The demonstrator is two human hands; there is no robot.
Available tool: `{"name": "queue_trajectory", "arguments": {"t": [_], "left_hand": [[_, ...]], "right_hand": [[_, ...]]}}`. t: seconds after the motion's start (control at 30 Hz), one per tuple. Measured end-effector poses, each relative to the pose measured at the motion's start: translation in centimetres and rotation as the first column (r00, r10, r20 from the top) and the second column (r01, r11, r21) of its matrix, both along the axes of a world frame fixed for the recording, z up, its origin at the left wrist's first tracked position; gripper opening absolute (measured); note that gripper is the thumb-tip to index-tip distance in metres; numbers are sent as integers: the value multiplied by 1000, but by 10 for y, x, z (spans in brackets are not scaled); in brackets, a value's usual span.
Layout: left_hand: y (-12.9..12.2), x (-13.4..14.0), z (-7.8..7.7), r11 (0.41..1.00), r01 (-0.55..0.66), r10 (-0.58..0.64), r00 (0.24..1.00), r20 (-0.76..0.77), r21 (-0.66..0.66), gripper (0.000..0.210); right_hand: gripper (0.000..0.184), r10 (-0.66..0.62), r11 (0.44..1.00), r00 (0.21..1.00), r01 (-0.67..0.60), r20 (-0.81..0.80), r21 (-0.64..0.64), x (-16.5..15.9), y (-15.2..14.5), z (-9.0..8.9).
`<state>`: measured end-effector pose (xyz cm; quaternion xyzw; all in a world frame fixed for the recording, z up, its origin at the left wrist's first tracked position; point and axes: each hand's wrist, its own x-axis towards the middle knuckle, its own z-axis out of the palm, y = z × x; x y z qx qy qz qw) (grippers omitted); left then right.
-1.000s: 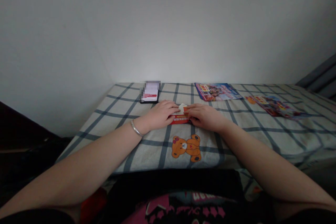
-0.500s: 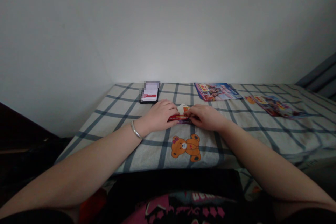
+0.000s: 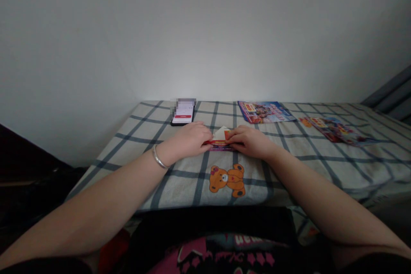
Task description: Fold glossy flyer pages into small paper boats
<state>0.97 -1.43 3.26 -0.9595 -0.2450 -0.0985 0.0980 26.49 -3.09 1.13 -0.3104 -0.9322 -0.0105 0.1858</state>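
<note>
A small folded paper (image 3: pixel 221 141), red, purple and white with a pointed white top, lies flat on the checked cloth between my hands. My left hand (image 3: pixel 192 139), with a silver bangle at the wrist, pinches its left end between thumb and fingers. At the right end, the fingers and thumb of my right hand (image 3: pixel 248 140) are closed on the paper too. My fingers cover both ends of it. Just nearer to me, a brown bear print (image 3: pixel 227 180) shows on the cloth.
Behind my left hand lies a phone (image 3: pixel 183 113) with its screen lit. A colourful printed leaflet (image 3: pixel 266 112) lies at the back, and more leaflets (image 3: pixel 342 130) are to the right. A white wall (image 3: pixel 224 34) rises behind the cloth-covered table (image 3: pixel 128 145).
My left hand has shifted slightly to the left along the paper. More of the white pointed part and the purple front edge shows between my hands.
</note>
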Motion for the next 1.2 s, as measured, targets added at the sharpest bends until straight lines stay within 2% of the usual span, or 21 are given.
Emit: {"name": "queue_trajectory", "arguments": {"t": [0.17,0.33,0.5,0.7,0.9,1.2], "left_hand": [[1,-2,2,999,-46,45,999,-17,-23,18],[3,1,-8,995,-95,95,994,51,-15,23],[7,6,-17,992,-113,120,981,151,-52,23],[13,10,-22,985,-169,170,966,196,-23,22],[13,12,-22,979,-173,195,952,235,-109,17],[16,14,-23,977,-168,198,945,259,-134,13]], "right_hand": [[20,-39,999,999,39,11,-11,0,-2,2],[22,-99,995,995,99,28,-15,-3,-2,4],[18,-251,968,967,251,46,1,-5,0,2],[16,-376,926,926,377,37,-22,-7,5,0],[15,-395,917,918,390,-44,-81,-9,9,-3],[7,-399,910,908,376,-128,-173,-10,17,-8]]}}
